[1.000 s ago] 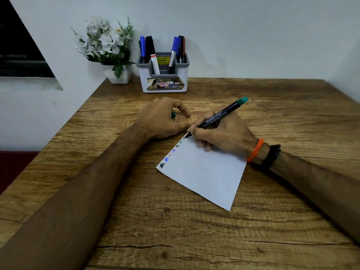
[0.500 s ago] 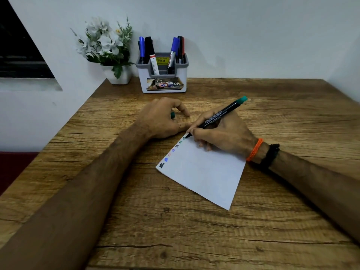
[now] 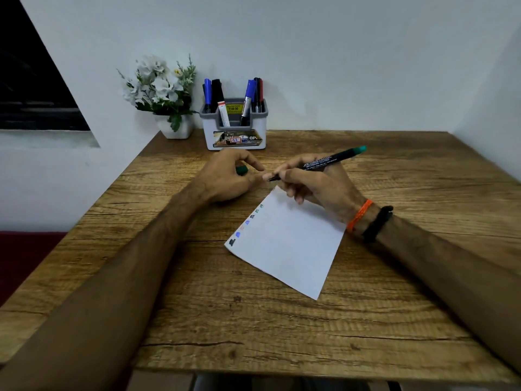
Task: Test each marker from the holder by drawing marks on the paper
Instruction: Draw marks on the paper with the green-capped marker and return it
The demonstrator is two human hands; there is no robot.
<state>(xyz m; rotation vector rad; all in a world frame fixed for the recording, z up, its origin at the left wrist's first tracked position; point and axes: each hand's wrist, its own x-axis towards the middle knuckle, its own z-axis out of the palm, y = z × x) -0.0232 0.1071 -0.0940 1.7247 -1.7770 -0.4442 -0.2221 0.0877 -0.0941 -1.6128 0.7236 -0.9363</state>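
The wooden surface [image 3: 282, 328] showed heavy grain and a long crack near its front edge. At its middle lay the paper [image 3: 284, 244], turned cornerwise, with a row of small coloured marks [image 3: 248, 221] along its edge toward ten o'clock. Just beyond the paper's far corner, the right hand [image 3: 315, 182] gripped a black marker [image 3: 324, 162] with a green end, its fingers curled round the barrel and the tip raised just off the sheet. An orange band [image 3: 359, 215] and a black band [image 3: 377, 224] circled that wrist. At nine o'clock of it, the left hand [image 3: 228, 179] rested on the wood, fingers clenched round a green cap [image 3: 242, 170]. Farther back, against the pale wall, stood the grey holder [image 3: 235, 134] with blue, black and red markers upright in it. At its nine o'clock sat a white pot of white flowers [image 3: 162, 91]. A dark window opening [image 3: 33, 88] filled the far left.
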